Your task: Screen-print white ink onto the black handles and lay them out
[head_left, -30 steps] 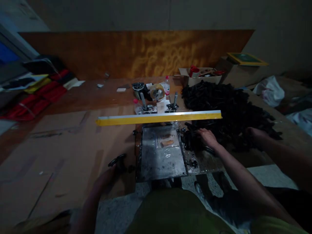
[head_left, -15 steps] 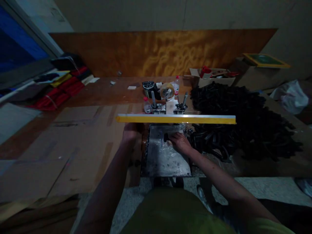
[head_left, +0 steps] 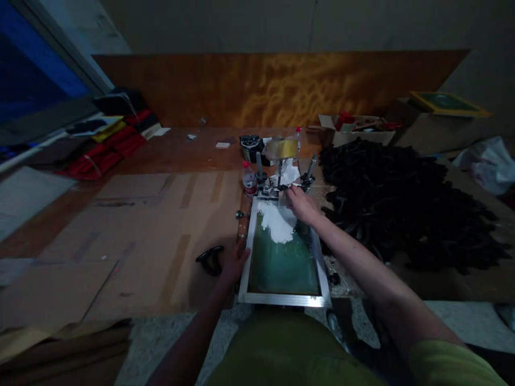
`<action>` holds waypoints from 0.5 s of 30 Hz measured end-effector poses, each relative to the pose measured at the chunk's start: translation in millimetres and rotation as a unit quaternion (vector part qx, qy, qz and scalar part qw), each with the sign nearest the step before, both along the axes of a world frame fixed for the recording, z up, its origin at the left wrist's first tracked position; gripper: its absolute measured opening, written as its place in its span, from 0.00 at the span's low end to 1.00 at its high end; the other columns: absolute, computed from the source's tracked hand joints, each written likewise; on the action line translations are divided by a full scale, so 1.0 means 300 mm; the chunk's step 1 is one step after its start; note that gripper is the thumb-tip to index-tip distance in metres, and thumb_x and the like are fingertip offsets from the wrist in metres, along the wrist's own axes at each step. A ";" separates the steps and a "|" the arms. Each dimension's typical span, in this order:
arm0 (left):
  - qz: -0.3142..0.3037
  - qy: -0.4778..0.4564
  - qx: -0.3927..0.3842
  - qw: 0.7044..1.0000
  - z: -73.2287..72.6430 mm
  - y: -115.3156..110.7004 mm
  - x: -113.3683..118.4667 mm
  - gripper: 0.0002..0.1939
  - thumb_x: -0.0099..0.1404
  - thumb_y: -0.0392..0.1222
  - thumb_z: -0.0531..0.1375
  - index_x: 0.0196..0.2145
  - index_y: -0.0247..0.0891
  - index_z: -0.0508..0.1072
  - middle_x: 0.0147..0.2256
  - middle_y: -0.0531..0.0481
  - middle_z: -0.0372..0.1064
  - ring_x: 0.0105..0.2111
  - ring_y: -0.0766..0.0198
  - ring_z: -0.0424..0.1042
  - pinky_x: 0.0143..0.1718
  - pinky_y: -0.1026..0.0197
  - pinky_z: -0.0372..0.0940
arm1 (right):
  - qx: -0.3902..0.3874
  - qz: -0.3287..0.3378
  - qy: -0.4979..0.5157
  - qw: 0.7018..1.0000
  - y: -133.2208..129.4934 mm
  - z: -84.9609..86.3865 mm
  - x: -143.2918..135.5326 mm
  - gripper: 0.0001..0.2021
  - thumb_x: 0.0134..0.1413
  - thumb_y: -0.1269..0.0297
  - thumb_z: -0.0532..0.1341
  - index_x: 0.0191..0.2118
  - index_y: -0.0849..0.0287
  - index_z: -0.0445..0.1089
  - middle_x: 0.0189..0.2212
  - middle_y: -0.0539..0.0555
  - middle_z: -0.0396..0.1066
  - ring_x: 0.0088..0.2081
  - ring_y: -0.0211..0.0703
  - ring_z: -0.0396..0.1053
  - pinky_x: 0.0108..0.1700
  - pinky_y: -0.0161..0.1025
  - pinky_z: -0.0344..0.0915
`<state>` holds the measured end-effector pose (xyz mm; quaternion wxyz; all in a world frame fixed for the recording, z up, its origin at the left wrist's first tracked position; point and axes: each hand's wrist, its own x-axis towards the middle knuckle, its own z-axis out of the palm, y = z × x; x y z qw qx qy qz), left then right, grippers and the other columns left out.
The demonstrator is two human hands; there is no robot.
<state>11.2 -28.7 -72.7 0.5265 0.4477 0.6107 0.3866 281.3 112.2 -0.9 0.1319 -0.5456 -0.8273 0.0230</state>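
Note:
A silver-edged screen-printing frame point(head_left: 284, 300) with green mesh lies lowered over the metal base. White ink point(head_left: 277, 222) is spread on the mesh at its far end. There my right hand point(head_left: 301, 205) is closed on a small pale squeegee point(head_left: 283, 199), partly hidden by the fingers. Beside the frame's left edge is my left hand point(head_left: 235, 264), its fingers stretched out and apart, with nothing visible in it. A curved black handle-like piece point(head_left: 211, 261) rests on the cardboard just left of that hand.
A large heap of black pieces point(head_left: 402, 203) covers the right side. Behind the frame stand clamp posts point(head_left: 310, 167), a bottle point(head_left: 249, 179), a roll of tape point(head_left: 287, 148) and a black tub point(head_left: 250, 147). Cardboard point(head_left: 140, 230) covers the left.
The raised frame has come down flat over the base. My left hand has moved nearer to me along its left side; my right hand has left the base and gone to the far end.

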 end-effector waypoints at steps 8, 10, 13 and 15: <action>-0.004 0.005 -0.003 1.000 -0.063 0.009 -0.012 0.30 0.58 0.55 0.61 0.54 0.35 0.70 0.57 0.38 0.68 0.59 0.49 0.65 0.60 0.50 0.59 | -0.075 0.088 -0.102 0.988 -0.144 -0.067 -0.061 0.11 0.55 0.76 0.54 0.41 0.65 0.71 0.41 0.64 0.71 0.46 0.51 0.66 0.47 0.41 0.62; -0.001 0.014 -0.007 1.000 -0.057 0.002 -0.009 0.29 0.59 0.54 0.61 0.54 0.35 0.70 0.57 0.38 0.68 0.59 0.49 0.65 0.61 0.49 0.57 | -0.070 0.168 -0.090 0.979 -0.209 -0.067 -0.037 0.11 0.53 0.77 0.55 0.41 0.65 0.71 0.39 0.64 0.71 0.45 0.50 0.65 0.47 0.41 0.61; 0.002 0.027 -0.004 1.000 -0.044 -0.005 -0.004 0.30 0.60 0.53 0.60 0.55 0.33 0.69 0.58 0.36 0.66 0.59 0.49 0.65 0.62 0.48 0.55 | -0.091 0.252 -0.066 0.961 -0.237 -0.043 -0.002 0.11 0.48 0.77 0.57 0.39 0.62 0.71 0.38 0.60 0.71 0.43 0.48 0.65 0.46 0.40 0.60; 0.000 0.018 -0.007 1.000 -0.032 -0.006 -0.002 0.31 0.60 0.54 0.60 0.56 0.32 0.69 0.58 0.37 0.67 0.58 0.49 0.66 0.61 0.48 0.57 | -0.102 0.258 -0.051 0.959 -0.214 -0.030 0.005 0.10 0.47 0.76 0.58 0.37 0.60 0.70 0.36 0.57 0.71 0.42 0.47 0.65 0.44 0.39 0.59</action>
